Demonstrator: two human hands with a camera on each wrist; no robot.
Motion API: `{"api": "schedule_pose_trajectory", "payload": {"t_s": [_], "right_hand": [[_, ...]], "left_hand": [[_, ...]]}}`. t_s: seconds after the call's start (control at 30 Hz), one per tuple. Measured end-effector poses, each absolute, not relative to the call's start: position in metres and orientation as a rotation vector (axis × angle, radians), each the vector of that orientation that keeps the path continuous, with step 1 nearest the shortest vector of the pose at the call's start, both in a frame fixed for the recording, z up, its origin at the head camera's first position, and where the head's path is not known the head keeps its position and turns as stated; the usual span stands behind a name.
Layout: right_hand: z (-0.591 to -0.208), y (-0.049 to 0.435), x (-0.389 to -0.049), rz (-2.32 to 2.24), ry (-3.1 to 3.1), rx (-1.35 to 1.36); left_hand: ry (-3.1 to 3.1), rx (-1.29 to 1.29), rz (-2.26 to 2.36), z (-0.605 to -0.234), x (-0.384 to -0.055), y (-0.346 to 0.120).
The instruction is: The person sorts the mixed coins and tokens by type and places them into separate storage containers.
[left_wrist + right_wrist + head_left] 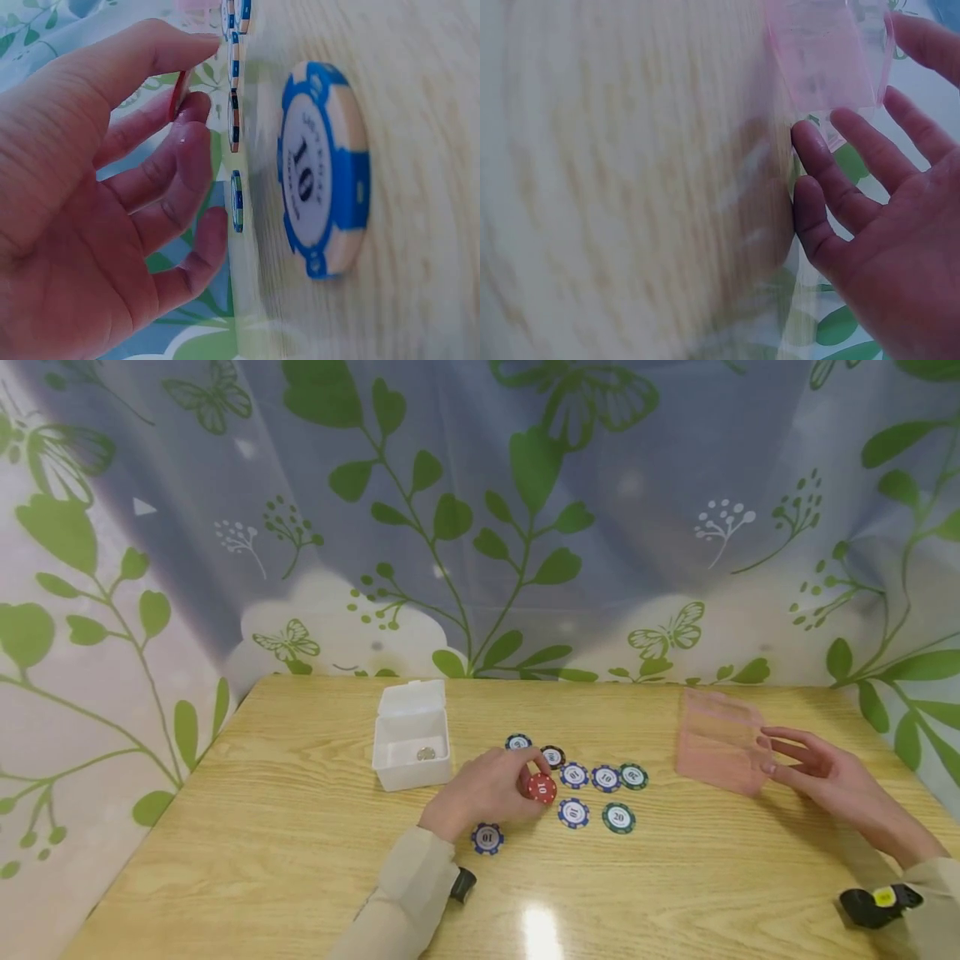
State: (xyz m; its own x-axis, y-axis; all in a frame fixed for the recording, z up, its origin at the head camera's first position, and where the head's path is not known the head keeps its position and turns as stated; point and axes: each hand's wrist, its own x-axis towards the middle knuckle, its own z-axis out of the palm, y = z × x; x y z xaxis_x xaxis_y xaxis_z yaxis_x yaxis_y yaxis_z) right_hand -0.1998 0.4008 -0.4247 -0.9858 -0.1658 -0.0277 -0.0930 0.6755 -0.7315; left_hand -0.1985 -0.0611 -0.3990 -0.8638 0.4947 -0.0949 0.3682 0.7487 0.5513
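Observation:
In the head view, my left hand [491, 785] pinches a red poker chip [542, 788] marked 10 just above the table. The same red chip [178, 94] shows edge-on between thumb and fingers in the left wrist view. Around it lie blue poker chips [573, 813], green poker chips [618, 817] and a black poker chip [553, 757], partly covered by the fingers. My right hand [832, 781] is at the right side of a translucent pink box [720, 747]. Its fingers are loosely extended, with fingertips at the box's edge [832, 60].
A white box [412, 768] with its lid raised stands left of the chips, a small round silvery item [426, 753] inside. One blue chip [487, 838] lies nearer, below the left wrist. A patterned curtain [480, 527] hangs behind the wooden table [300, 827].

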Motion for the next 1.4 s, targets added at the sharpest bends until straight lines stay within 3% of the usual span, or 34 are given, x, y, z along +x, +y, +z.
{"api": "schedule_pose_trajectory", "payload": {"t_s": [0.7,1.4], "right_hand": [[-0.427,0.402,-0.201,-1.280,2.698,-0.294],[-0.428,0.405,-0.202,-1.337,2.672,-0.318]], "left_hand": [[2.688,0.845,1.003,-0.388,-0.210,-0.010],[2.601,0.799,1.374,-0.391,-0.218,0.056]]}}
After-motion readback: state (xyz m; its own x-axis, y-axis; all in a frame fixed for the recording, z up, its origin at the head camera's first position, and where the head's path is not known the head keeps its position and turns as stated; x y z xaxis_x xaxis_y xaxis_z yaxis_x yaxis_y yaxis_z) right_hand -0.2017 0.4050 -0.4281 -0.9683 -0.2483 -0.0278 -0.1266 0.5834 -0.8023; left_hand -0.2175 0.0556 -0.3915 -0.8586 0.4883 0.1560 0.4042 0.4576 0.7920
